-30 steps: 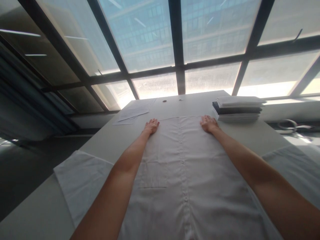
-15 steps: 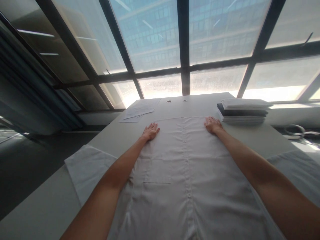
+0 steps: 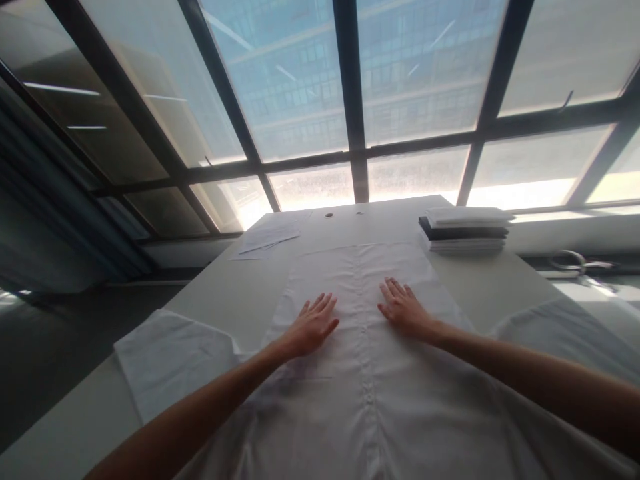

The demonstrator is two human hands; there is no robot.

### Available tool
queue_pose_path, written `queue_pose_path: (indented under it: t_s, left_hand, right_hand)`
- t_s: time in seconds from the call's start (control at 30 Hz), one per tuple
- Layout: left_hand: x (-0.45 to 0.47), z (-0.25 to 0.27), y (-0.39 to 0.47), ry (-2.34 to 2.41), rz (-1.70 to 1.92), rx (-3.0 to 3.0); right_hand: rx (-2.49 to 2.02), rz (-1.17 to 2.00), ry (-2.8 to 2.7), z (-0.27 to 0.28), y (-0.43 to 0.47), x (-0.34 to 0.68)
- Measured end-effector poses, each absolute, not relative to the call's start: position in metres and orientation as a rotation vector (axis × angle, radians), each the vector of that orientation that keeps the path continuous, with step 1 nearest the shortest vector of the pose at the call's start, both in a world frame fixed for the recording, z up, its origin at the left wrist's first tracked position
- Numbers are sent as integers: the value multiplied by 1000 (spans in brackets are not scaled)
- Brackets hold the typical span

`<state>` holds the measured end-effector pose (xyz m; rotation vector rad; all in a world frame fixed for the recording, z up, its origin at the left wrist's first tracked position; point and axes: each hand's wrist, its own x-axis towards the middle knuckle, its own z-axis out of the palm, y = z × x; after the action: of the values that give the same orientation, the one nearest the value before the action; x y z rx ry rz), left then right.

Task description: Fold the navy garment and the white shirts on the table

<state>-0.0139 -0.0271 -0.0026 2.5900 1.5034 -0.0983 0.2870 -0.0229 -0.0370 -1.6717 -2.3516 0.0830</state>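
Note:
A white button-front garment with short sleeves, like a lab coat or shirt [image 3: 345,413], lies spread out with its hem toward the far end of the table. Its button placket runs down the middle, and its sleeves reach out to both sides. My left hand [image 3: 311,327] rests flat on the cloth left of the placket, fingers spread, near a pocket partly hidden by the forearm. Right of the placket, my right hand [image 3: 403,310] lies palm down with its fingers stretched out. Neither hand grips anything.
The white table [image 3: 380,223] reaches to large windows. Loose paper sheets [image 3: 267,238] lie at its far left. A stack of folded white and black cloth [image 3: 465,230] sits at the far right. Beyond the right edge is a ring-shaped object [image 3: 570,261]. A curtain [image 3: 45,180] hangs left.
Both hands have left the garment's far side edges and come inward and nearer to me, now on either side of the placket. The view has shifted slightly.

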Motion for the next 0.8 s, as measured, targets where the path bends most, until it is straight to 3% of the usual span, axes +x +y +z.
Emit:
queue_pose_path:
  t_s: [0.17,0.4,0.8]
  left_hand:
    - [-42,-15,-96,1508,-124,2584]
    - [-75,-15,-134,1625,-71,2610]
    - [-70,-19,-65,1651,-73,2620]
  right_hand:
    - [-1539,88,-2429,-49,-103,311]
    - [-1533,84,-2341,-67,-144,348]
    - [-1605,5,-2396,-58,-89,345]
